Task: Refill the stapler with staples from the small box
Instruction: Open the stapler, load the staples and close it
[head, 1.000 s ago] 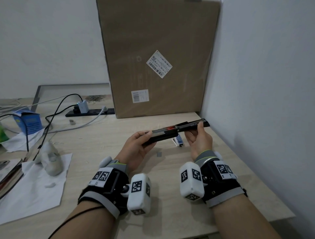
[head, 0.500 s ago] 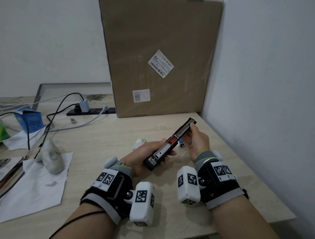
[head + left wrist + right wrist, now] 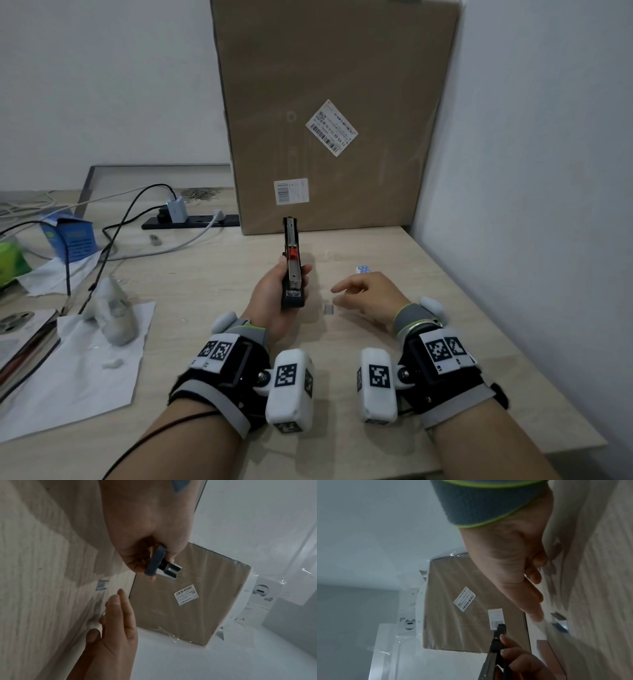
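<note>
My left hand (image 3: 291,277) grips a black stapler (image 3: 291,236) by its near end, with the far end pointing away from me. Its metal magazine faces up and shows a red pusher. In the left wrist view the stapler's end (image 3: 161,563) sticks out of my palm. My right hand (image 3: 337,296) hovers low over the table, fingers loosely straight and empty, pointing left. A short strip of staples (image 3: 329,309) lies on the table just off its fingertips; the strip (image 3: 559,622) also shows in the right wrist view. The small blue-and-white box (image 3: 363,269) peeks out behind my right hand.
A tall cardboard box (image 3: 329,120) stands against the back wall. A white wall (image 3: 531,205) borders the table on the right. On the left are a power strip (image 3: 191,221) with cables, a blue carton (image 3: 72,236), and a white object on paper (image 3: 113,315).
The stapler swung from lying crosswise to pointing away from me. My right hand let go of its far end and dropped toward the staple strip on the table.
</note>
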`<state>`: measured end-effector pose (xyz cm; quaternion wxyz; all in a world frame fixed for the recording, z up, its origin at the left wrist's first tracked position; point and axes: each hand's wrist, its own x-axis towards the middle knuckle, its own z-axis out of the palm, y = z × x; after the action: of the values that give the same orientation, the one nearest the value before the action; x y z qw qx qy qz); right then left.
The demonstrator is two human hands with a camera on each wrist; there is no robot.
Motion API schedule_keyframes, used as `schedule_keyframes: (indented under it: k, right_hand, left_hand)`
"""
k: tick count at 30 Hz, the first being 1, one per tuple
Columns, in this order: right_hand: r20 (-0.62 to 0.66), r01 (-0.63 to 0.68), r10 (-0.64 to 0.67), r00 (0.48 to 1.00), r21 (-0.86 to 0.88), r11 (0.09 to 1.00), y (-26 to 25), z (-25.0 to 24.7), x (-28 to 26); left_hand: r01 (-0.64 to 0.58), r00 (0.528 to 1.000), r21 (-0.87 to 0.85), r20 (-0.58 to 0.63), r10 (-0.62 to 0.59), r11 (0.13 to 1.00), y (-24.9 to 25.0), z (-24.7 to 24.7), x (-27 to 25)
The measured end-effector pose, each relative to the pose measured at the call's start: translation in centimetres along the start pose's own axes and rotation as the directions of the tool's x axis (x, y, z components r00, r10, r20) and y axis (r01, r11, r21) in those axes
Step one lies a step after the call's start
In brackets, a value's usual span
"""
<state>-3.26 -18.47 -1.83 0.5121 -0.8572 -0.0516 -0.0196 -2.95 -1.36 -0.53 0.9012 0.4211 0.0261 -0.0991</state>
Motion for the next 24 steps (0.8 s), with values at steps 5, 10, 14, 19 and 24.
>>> schedule_keyframes:
  k: [5,10,14,19,24]
  right_hand:
    - [0.103,0.023,-0.002,0.995,-0.204,0.979,0.2,0.3,0.0]
    - [0.125,0.108,-0.078,0.989,-0.254,0.961,0.0,0.5,0.0]
    - [0.108,0.137,-0.11,0.988,-0.288,0.948,0.4,0.7,0.2]
    - [0.0,0.115,-0.116,0.993,-0.135,0.984,0.5,0.8,0.4]
    - [-0.105,0.073,-0.065,0.992,0.083,0.994,0.6,1.1,0.4]
  left_hand:
    - [0.037,0.999,0.041,-0.009,-0.037,0.998,-0.5,-0.3,0.4]
    - [0.044,0.999,0.073,-0.011,-0.043,0.996,-0.8,-0.3,0.6]
    - [0.047,0.999,0.062,-0.012,-0.046,0.997,-0.8,-0.2,0.5]
    - [0.056,0.998,0.049,-0.017,-0.055,0.997,-0.7,-0.1,0.4]
    - [0.057,0.998,0.044,-0.023,-0.057,0.997,-0.7,-0.2,0.4]
